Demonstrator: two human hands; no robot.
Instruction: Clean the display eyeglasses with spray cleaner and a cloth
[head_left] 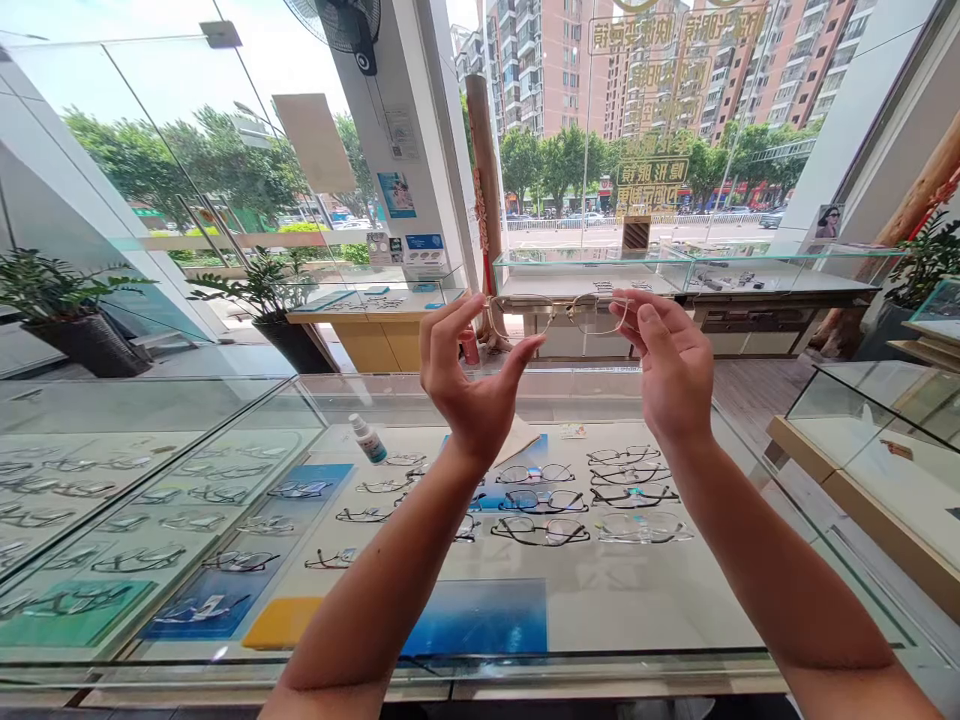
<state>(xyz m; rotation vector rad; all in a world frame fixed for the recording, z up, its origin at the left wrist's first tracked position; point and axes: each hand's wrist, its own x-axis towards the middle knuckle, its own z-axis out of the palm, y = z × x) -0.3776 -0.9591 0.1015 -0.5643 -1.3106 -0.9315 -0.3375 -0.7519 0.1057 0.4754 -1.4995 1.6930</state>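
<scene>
A pair of thin gold-rimmed eyeglasses (pixel 561 312) is held up in front of me, lenses facing forward, above the glass display counter. My left hand (pixel 472 375) grips its left end, with the thumb below and fingers above. At the right end, the fingertips of my right hand (pixel 675 360) pinch the frame, with the thumb in front. The temples are hard to make out. Under my forearms, rows of eyeglasses (pixel 540 530) lie in the glass display case (pixel 622 620). A small white spray bottle (pixel 367 440) stands on the counter to the left of my left hand.
More glass cases (pixel 877 440) stand at the right, with others along the window. Potted plants (pixel 262 300) are at the left beyond the counter. A wooden post (pixel 486 160) rises behind my left hand. A wall fan (pixel 337 25) hangs above.
</scene>
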